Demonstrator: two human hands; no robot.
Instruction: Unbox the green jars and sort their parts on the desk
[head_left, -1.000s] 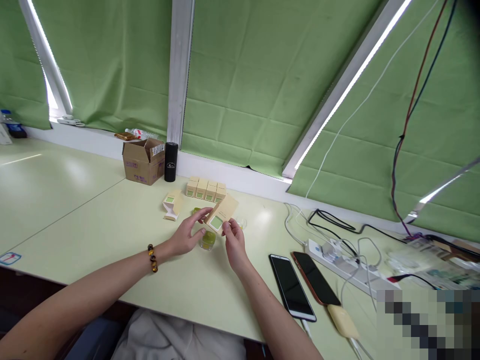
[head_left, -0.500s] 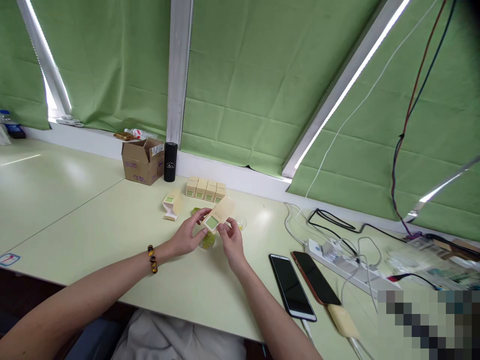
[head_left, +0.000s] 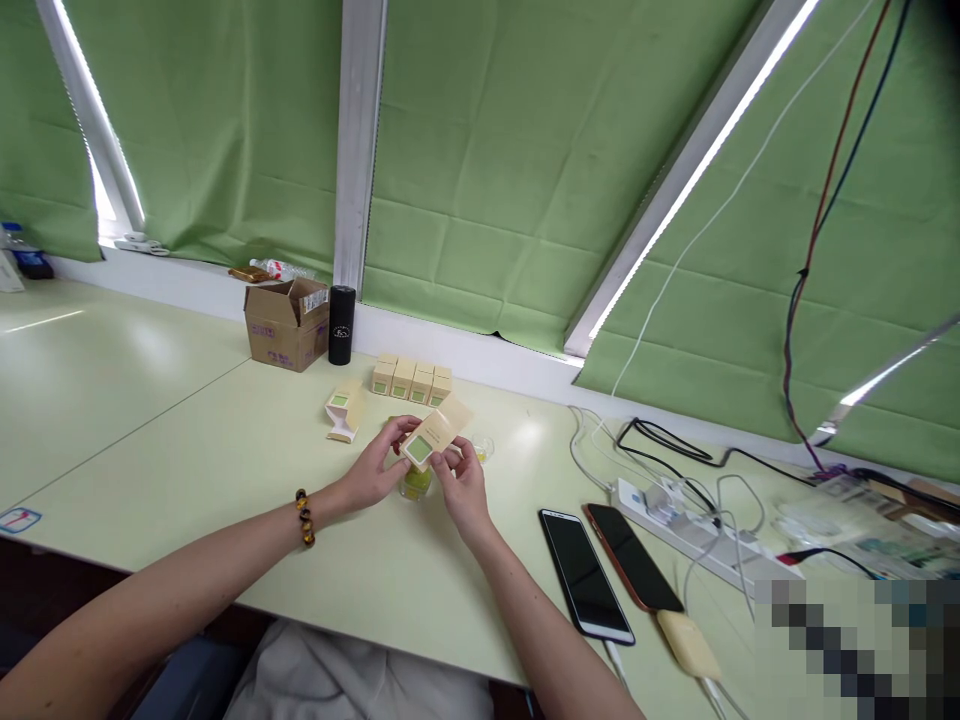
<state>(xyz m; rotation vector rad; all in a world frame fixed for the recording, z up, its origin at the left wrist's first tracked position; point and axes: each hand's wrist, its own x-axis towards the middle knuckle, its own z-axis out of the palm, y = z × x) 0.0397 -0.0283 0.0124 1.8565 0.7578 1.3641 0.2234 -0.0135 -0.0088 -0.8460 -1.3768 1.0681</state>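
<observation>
A: Where's the carton [head_left: 429,440]?

B: Off the table [head_left: 225,460], approx. ctr, held tilted w/ its far end toward 1 o'clock.

A: Hands?

B: R hand [head_left: 465,487] pinches its right edge, thumb in front. L hand [head_left: 373,470] is half curled, thumb & fingers apart at the left edge; can't tell if it's truly gripping.

A: Tips?

B: Thin card, prob. creases easily, so pinch lightly nr the edges. I'd keep the R grip as anchor & let L do the fine work.

A: Watch for?

B: Green jar [head_left: 415,487] at 6 o'clock, just below; dipping the carton could knock it. Row of small boxes [head_left: 411,382] at 11, loose carton [head_left: 344,410] at 9: keep elbows & sleeves clear, esp. L.
</observation>
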